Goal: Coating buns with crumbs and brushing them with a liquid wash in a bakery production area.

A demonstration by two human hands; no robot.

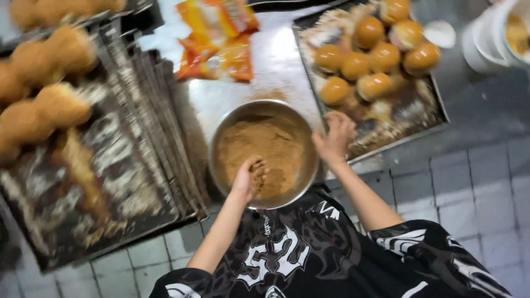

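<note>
On the worktop: I look down at a round metal bowl (265, 153) of brown crumbs (259, 152).
Left hand (249, 177): curled in the bowl, fingers pinching crumbs.
Right hand (334, 138): on the bowl's rim beside a tray; I cannot tell its grip.
Around: glazed buns (375, 52) on a dark baking tray (425, 118), orange packets (218, 38) behind the bowl, stacked trays (110, 182) left.
Hard to see: a white tub (486, 38), cut off; left buns blurred.

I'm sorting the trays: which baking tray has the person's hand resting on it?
The tray on the right, holding round glazed buns; the right hand rests on its near corner. The left stack's top tray is untouched.
</note>
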